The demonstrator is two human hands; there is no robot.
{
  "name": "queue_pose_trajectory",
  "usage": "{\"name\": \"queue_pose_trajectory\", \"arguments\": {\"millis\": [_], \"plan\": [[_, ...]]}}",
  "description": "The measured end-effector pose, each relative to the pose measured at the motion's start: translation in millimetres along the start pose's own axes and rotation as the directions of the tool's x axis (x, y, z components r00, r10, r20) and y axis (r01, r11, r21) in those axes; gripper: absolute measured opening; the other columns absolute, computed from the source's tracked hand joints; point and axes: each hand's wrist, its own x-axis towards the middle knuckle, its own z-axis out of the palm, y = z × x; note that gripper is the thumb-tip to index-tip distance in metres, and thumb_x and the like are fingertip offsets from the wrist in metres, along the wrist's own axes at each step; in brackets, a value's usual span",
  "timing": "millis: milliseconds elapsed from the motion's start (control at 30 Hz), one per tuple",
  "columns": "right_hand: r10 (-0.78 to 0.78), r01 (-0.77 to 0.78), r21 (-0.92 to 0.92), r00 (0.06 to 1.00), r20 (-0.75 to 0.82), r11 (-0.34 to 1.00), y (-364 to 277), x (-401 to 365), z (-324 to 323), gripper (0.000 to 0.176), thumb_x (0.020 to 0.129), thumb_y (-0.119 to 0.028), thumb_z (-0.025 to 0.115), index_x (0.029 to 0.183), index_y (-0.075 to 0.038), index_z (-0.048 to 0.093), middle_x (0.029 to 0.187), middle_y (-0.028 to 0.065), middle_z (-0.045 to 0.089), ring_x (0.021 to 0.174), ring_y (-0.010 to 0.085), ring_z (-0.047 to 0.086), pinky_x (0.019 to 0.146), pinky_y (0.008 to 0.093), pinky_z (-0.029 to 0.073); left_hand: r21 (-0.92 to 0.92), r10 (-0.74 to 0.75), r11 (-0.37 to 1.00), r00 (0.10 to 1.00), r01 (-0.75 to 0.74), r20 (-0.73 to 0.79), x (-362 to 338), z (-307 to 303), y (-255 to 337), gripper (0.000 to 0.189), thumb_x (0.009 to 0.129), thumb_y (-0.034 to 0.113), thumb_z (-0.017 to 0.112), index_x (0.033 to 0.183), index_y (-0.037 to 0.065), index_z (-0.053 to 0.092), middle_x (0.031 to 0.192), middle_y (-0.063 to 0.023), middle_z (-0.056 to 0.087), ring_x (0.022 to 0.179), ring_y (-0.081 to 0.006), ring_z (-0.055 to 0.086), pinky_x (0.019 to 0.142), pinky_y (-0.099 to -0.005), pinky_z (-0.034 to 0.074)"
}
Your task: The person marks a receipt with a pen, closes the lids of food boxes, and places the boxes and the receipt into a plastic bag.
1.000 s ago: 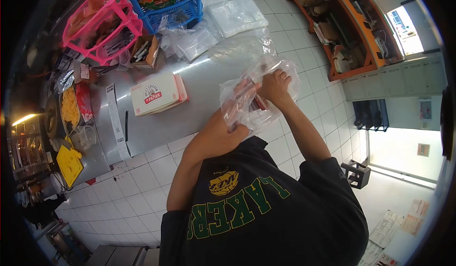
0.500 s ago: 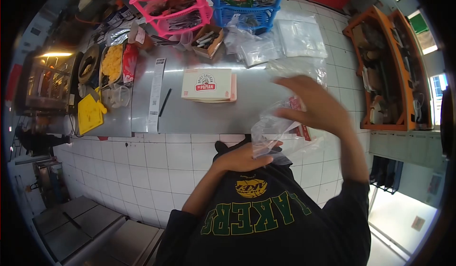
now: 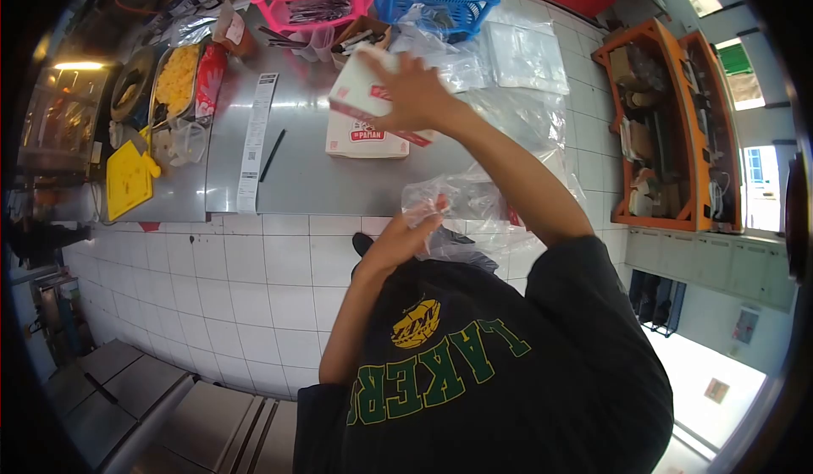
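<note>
My right hand (image 3: 415, 93) reaches across the counter and grips a white and red cardboard food box (image 3: 360, 80), which is raised and tilted. Directly below it, a second food box (image 3: 366, 142) with a red "PAMAN" label lies flat on the steel counter. Near the counter's front edge, my left hand (image 3: 405, 235) is closed on a clear plastic bag (image 3: 436, 199), held bunched with its loose film spreading to the right. Part of the bag is hidden under my right forearm.
A long paper receipt (image 3: 257, 144) and a black pen (image 3: 273, 156) lie left of the boxes. Pink (image 3: 309, 8) and blue (image 3: 436, 8) basket racks stand at the back. Stacked clear bags (image 3: 527, 59) sit back right; a yellow board (image 3: 129, 182) lies far left.
My right hand has left the plastic bag, moved left and taken hold of the upper box, lifting it off the lower one. My left hand still holds the bag.
</note>
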Motion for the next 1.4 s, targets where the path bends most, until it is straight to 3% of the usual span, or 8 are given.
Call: {"name": "queue_pose_trajectory", "arguments": {"millis": [167,300,433,567,800,1033,1233,1400], "plan": [[0.237,-0.200,0.416,0.971,-0.039,0.887,11,-118,-62,0.116,0.067,-0.047,0.081,0.159,-0.016,0.016,0.135,0.0336,0.042,0.124,0.0499,0.047,0.104,0.0545,0.042,-0.273,-0.012,0.962,0.999,0.001,-0.040,22,-28,9,0.056,0.091,0.010,0.055,0.146,0.011,0.050,0.088,-0.0016,0.061,0.061,-0.0095,0.053,0.057,-0.0255,0.047],[0.266,-0.042,0.512,0.889,-0.373,0.858,17,-197,21,0.113,0.068,-0.034,0.087,0.157,-0.015,0.019,0.136,0.0301,0.039,0.127,0.0504,0.039,0.108,0.0556,0.037,-0.106,0.012,0.994,0.994,-0.023,-0.107,19,-23,63,0.077,0.083,-0.001,0.052,0.156,0.004,0.026,0.137,-0.0186,0.054,0.072,-0.0139,0.060,0.059,-0.0283,0.050],[0.291,-0.225,0.311,0.939,-0.185,0.924,32,-243,67,0.113,0.069,-0.036,0.085,0.157,-0.014,0.018,0.138,0.0309,0.036,0.128,0.0515,0.039,0.109,0.0549,0.035,0.382,0.437,0.807,0.891,-0.450,0.126,11,17,80,0.086,0.081,-0.003,0.051,0.159,0.006,0.015,0.151,-0.0251,0.036,0.077,-0.0238,0.065,0.066,-0.0342,0.055],[0.544,-0.369,0.584,0.826,-0.151,0.723,63,-251,117,0.092,0.079,-0.044,0.075,0.155,-0.021,0.028,0.141,0.0298,0.036,0.126,0.0514,0.041,0.108,0.0596,0.033,0.498,-0.112,0.852,0.876,-0.158,0.470,-33,92,151,0.089,0.082,0.005,0.056,0.154,-0.007,0.005,0.147,-0.0400,0.033,0.120,-0.0485,0.054,0.101,-0.0461,0.045],[0.601,-0.637,0.142,0.765,0.230,0.757,48,-185,61,0.079,0.082,-0.043,0.070,0.148,-0.013,0.039,0.145,0.0235,0.040,0.132,0.0455,0.039,0.110,0.0544,0.033,0.312,0.643,0.530,0.614,-0.789,0.459,-22,164,115,0.086,0.086,0.006,0.057,0.143,-0.026,0.002,0.149,-0.0498,0.012,0.131,-0.0585,0.039,0.109,-0.0479,0.039],[0.337,-0.319,-0.141,0.932,0.133,0.937,96,-181,117,0.074,0.083,-0.051,0.065,0.141,-0.008,0.048,0.148,0.0204,0.042,0.134,0.0406,0.040,0.107,0.0531,0.035,0.131,0.609,0.749,0.754,-0.649,0.246,-2,179,145,0.076,0.086,0.004,0.053,0.143,-0.023,0.012,0.145,-0.0487,0.023,0.135,-0.0569,0.035,0.113,-0.0489,0.033],[0.174,-0.163,-0.262,0.984,0.022,0.951,83,-195,89,0.086,0.088,-0.069,0.047,0.157,-0.022,0.027,0.154,0.0178,0.035,0.134,0.0466,0.038,0.108,0.0682,0.028,0.375,0.517,0.717,0.809,-0.587,0.280,-1,88,136,0.069,0.092,0.021,0.063,0.146,-0.010,0.032,0.128,-0.0334,0.052,0.093,-0.0370,0.062,0.086,-0.0457,0.049],[0.524,-0.522,-0.086,0.808,0.269,0.849,65,-167,78,0.080,0.090,-0.071,0.043,0.151,-0.018,0.039,0.141,0.0267,0.042,0.126,0.0464,0.045,0.103,0.0621,0.037,0.423,0.217,0.785,0.840,-0.453,0.497,-23,91,111,0.072,0.095,0.033,0.064,0.145,-0.010,0.035,0.133,-0.0347,0.051,0.088,-0.0367,0.067,0.087,-0.0447,0.052]]}}
